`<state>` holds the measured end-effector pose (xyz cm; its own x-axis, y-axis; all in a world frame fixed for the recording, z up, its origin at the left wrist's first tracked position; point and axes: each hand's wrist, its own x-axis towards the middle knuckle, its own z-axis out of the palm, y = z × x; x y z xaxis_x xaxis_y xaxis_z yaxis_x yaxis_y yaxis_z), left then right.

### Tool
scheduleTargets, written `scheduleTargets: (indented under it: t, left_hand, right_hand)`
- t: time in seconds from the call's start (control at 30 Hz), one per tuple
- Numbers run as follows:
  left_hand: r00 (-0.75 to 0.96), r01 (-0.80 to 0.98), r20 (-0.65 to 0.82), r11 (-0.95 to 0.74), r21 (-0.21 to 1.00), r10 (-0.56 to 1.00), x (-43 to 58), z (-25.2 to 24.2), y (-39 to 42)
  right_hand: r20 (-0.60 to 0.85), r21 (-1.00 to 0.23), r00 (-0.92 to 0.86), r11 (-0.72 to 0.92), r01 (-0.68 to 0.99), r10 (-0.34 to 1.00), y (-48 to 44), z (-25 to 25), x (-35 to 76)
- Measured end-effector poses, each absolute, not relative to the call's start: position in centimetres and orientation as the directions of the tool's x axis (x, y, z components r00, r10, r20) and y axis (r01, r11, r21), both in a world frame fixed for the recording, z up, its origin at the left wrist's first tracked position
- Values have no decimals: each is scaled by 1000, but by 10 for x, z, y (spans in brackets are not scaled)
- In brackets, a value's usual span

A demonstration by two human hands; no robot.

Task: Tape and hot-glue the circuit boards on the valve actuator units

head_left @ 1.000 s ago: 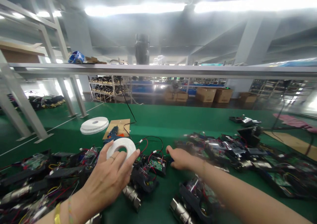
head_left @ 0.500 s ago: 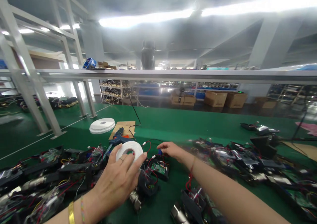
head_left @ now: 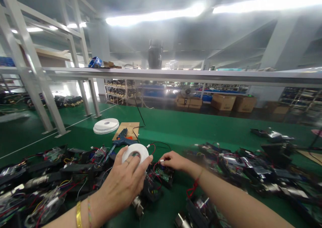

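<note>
My left hand point(head_left: 125, 179) is closed round a roll of white tape point(head_left: 141, 151), with fingers reaching into its core. Just right of it, my right hand point(head_left: 173, 161) pinches a small white plug point(head_left: 162, 161) on a red wire. Below those fingertips lies an open black device housing point(head_left: 169, 181) with a green circuit board and red wires, partly covered by the hand. Another black housing part point(head_left: 152, 189) with a metal fitting point(head_left: 138, 206) sits under my left hand's fingers.
Behind the tape, a blue glue gun point(head_left: 123, 140) rests by a cardboard piece point(head_left: 129, 129). White reels point(head_left: 106, 125) lie farther left. Piles of black housings with wires point(head_left: 57, 174) crowd the left, and more point(head_left: 241, 167) fill the right. A metal shelf point(head_left: 176, 74) crosses above the green bench point(head_left: 201, 120).
My right hand has come slightly down and nearer, over the circuit board. A white plug now shows at its fingertips, where a blue piece showed before. My left hand keeps the tape roll.
</note>
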<state>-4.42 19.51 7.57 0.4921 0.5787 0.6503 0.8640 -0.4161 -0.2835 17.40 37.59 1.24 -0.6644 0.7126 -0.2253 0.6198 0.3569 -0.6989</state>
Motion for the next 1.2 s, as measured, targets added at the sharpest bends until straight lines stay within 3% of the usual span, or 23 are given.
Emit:
scheduleTargets:
  t: [0.27,0.47,0.67,0.77,1.0,1.2]
  left_hand:
    - [496,863,653,-408,-298,573,-41,78,196]
    - [494,865,629,-409,-289,600,-42,76,195]
    - [492,867,631,-407,-289,599,-41,76,194]
    - [489,869,626,-403,-287,607,-41,75,194]
    - [485,871,611,-403,-279,626,-43,74,192]
    - [474,875,616,-414,-251,629,-39,75,192]
  right_hand:
    - [-221,-780,-550,192,595,806,376,4,180]
    - [-65,-750,-613,367,550,787,375,3,190]
    - [-29,-609,-728,566,556,685,363,22,201]
    - [-30,-498,-718,613,614,695,355,29,195]
    - [-99,-173,-529,508,843,843,340,41,160]
    - [-121,-29,-396,395,918,910,347,45,143]
